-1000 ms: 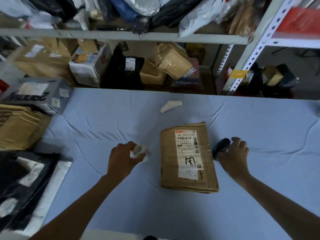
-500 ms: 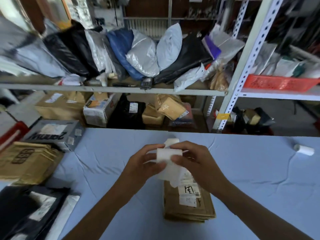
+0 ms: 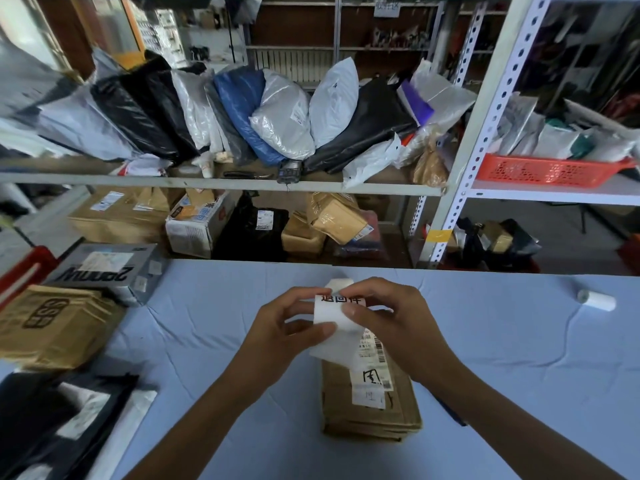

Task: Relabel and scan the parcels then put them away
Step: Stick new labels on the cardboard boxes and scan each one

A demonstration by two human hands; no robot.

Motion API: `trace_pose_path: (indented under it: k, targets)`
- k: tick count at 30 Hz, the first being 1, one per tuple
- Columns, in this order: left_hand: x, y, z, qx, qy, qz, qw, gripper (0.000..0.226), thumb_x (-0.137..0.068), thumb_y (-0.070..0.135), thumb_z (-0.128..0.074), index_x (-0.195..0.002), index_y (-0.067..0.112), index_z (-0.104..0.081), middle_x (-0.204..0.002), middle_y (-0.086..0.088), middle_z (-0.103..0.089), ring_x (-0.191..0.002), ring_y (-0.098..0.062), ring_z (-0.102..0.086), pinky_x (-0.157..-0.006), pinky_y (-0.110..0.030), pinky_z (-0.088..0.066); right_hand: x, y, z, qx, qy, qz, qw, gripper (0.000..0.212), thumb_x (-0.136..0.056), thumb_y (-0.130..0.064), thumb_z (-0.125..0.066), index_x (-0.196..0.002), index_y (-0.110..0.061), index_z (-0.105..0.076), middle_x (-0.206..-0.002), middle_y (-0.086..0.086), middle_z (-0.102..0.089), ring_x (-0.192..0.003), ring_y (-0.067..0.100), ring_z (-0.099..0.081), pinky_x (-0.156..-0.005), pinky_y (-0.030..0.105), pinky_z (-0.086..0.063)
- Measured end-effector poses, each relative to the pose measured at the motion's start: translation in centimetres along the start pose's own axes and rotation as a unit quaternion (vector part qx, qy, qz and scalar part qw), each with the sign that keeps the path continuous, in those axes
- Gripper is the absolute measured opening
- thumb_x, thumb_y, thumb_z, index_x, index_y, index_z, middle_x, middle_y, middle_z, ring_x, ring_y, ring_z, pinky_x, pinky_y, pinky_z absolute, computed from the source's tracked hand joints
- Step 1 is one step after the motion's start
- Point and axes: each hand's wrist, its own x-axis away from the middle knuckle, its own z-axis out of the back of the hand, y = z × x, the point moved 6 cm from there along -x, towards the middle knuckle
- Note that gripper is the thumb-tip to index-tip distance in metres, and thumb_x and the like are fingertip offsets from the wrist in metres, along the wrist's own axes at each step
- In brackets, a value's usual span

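Note:
A flat brown cardboard parcel [image 3: 370,407] with a white shipping label lies on the blue table [image 3: 519,358] below my hands. Above its far end I hold a white label strip [image 3: 330,315] printed with black characters. My left hand [image 3: 280,334] pinches the strip's left side with thumb and fingers. My right hand [image 3: 391,323] pinches its upper right edge. The scanner is mostly hidden under my right forearm; only a dark edge [image 3: 450,412] shows.
A white label roll [image 3: 595,300] lies at the table's right. Brown padded envelopes [image 3: 52,327], a grey box [image 3: 104,271] and black mailers [image 3: 52,420] crowd the left side. Metal shelving [image 3: 221,184] behind the table holds many bagged parcels and cartons.
My right hand left the scanner and joined the left at the label strip. Both hands rose above the parcel, the view tilted up, and the printed characters now show.

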Motion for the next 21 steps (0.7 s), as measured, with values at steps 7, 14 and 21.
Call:
trace_pose_path:
  k: [7, 14, 21]
  targets:
    - [0.6, 1.1, -0.5, -0.007, 0.025, -0.026, 0.999, 0.017, -0.069, 0.018, -0.069, -0.085, 0.012, -0.070, -0.077, -0.002, -0.073, -0.069, -0.010, -0.067, -0.061, -0.020, -0.053, 0.8, -3.5, 1.3, 0.146, -0.036, 0.173, 0.973, 0.028, -0.085, -0.040, -0.058, -0.097, -0.021, -0.075, -0.091, -0.008, -0.071, -0.085, 0.002, -0.062, -0.074, 0.013, -0.050]
    - [2.0, 2.5, -0.8, 0.000, 0.050, -0.048, 0.998, 0.017, -0.056, 0.030, -0.076, -0.069, 0.020, -0.074, -0.067, -0.003, -0.071, -0.060, -0.014, -0.066, -0.054, -0.020, -0.050, 2.6, -5.3, 1.6, 0.264, -0.021, 0.300, 0.917, 0.037, -0.097, -0.035, -0.041, -0.097, -0.014, -0.071, -0.084, 0.000, -0.067, -0.080, 0.006, -0.053, -0.075, 0.016, -0.043]
    - [3.5, 3.5, -1.3, -0.001, 0.036, -0.060, 0.998, 0.026, -0.062, 0.031, -0.085, -0.080, 0.016, -0.074, -0.072, -0.010, -0.069, -0.067, -0.028, -0.068, -0.058, -0.029, -0.054, 3.7, -6.1, 2.6, 0.161, -0.036, 0.241, 0.956, 0.022, -0.091, -0.035, -0.056, -0.092, -0.019, -0.070, -0.085, -0.013, -0.060, -0.077, 0.003, -0.057, -0.066, 0.011, -0.045]
